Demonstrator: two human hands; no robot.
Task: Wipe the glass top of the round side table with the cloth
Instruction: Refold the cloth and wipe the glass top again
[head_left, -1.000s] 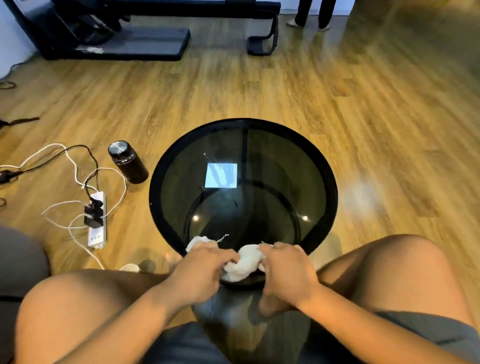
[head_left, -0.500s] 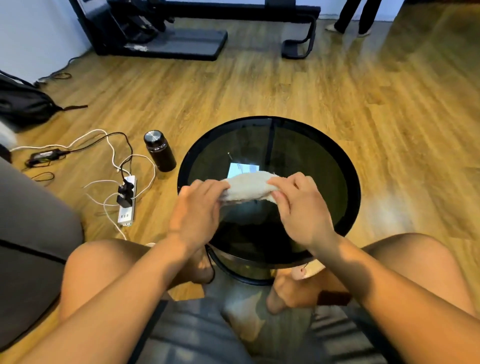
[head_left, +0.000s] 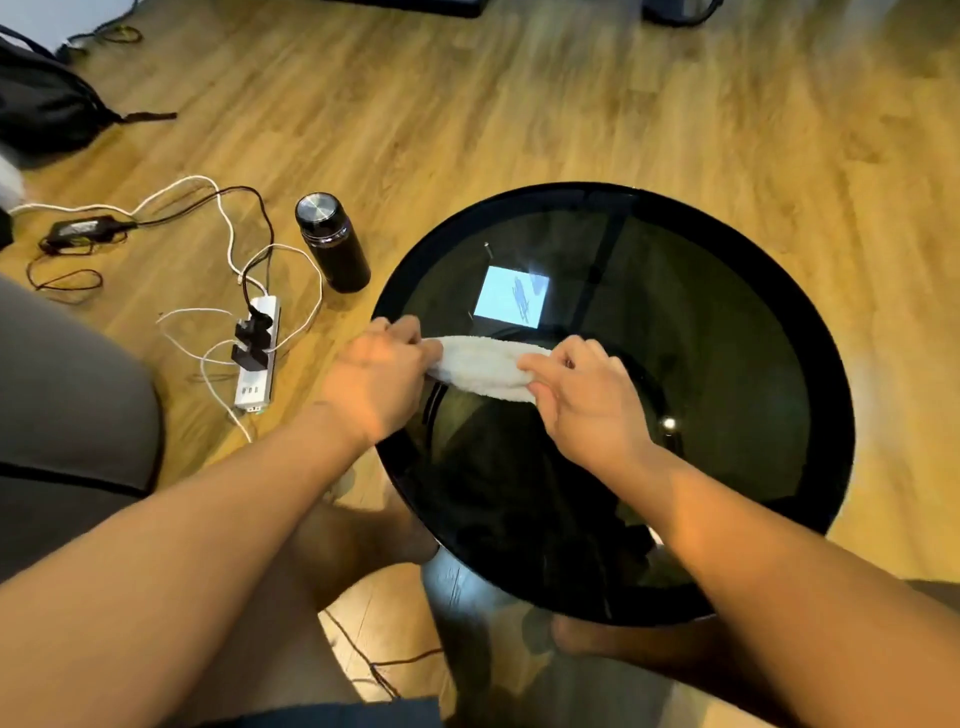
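Observation:
The round side table (head_left: 810, 322) has a dark glass top in a black rim and fills the middle right of the head view. A white fluffy cloth (head_left: 480, 366) is stretched lengthwise over the left part of the glass. My left hand (head_left: 376, 379) pinches its left end near the table's left rim. My right hand (head_left: 584, 402) grips its right end over the glass. Whether the cloth touches the glass I cannot tell. A bright square reflection shows on the glass beyond the cloth.
A black bottle (head_left: 332, 249) with a steel lid stands on the wood floor left of the table. A white power strip (head_left: 254, 358) with plugs and tangled cables lies further left. A black bag (head_left: 41, 98) sits far left. My bare knees are below the table.
Both hands lifted the bunched cloth from the table's near edge, spread it out between them and carried it to the left part of the glass. The view has tilted down and closer.

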